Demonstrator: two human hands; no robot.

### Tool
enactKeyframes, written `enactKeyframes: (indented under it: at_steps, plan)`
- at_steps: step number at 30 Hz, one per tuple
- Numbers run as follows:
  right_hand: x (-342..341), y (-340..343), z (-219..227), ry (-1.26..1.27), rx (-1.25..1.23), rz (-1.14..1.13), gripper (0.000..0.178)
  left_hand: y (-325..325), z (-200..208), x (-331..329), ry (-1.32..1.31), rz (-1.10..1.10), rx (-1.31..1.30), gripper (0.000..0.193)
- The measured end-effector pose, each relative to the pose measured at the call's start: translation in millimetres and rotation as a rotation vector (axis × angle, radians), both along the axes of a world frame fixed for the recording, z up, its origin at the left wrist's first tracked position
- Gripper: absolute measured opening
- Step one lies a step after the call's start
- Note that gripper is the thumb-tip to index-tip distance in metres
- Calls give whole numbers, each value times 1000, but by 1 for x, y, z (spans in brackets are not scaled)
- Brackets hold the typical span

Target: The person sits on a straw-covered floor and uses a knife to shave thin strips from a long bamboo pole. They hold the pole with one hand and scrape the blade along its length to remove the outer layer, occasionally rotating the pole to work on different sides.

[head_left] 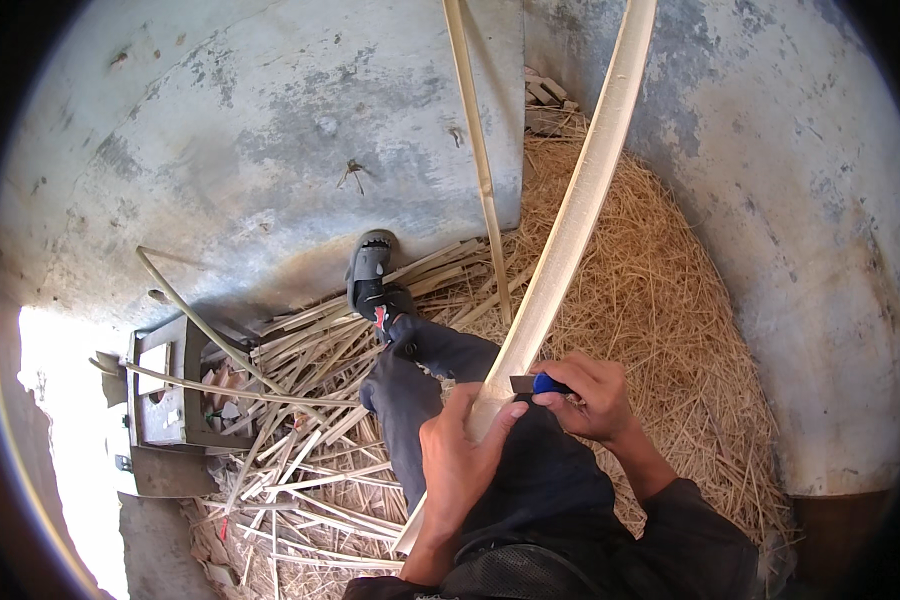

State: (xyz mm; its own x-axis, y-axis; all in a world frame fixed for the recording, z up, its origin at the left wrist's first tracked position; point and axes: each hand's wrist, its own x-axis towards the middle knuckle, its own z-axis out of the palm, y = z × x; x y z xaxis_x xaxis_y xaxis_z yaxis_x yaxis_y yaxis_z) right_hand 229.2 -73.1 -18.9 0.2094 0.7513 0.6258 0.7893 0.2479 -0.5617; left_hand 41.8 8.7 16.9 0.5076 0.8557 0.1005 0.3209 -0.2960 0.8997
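Note:
A long, pale split bamboo strip (pixel 572 215) with a hollowed inner face runs from my lap up past the top edge. My left hand (pixel 458 452) is closed around its lower part, the thumb and index finger on either side. In my right hand (pixel 592 402) is a knife (pixel 546 384) with a blue handle, gripped in a closed fist. Its short, dark, broad blade lies against the strip's right side, just above my left thumb. The strip's lower end comes out below my left wrist, beside my thigh.
Straw-like shavings (pixel 660 300) heap on the right, with cut bamboo strips (pixel 310 450) on the left. A thin pole (pixel 478 150) leans on the weathered wall (pixel 270 110). A metal box (pixel 165 400) holds scraps. My shoe (pixel 370 268) rests near the wall.

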Motion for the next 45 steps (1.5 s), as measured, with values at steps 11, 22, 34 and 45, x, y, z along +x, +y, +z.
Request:
enactKeyframes:
  at_steps: [11, 22, 34, 45]
  plan:
    - [-6, -3, 13, -202, -98, -27, 29, 0, 0, 5, -60, 39, 85, 29]
    - [0, -3, 17, -220, -119, -37, 28, -3, -5, 3, 5, 66, 62, 27]
    - [2, -1, 11, -182, -101, -113, 27, -3, -12, 2, 60, 77, 48, 29]
    - [66, -5, -8, 140, 22, -319, 32, -17, -18, -31, 148, 11, -73, 36]
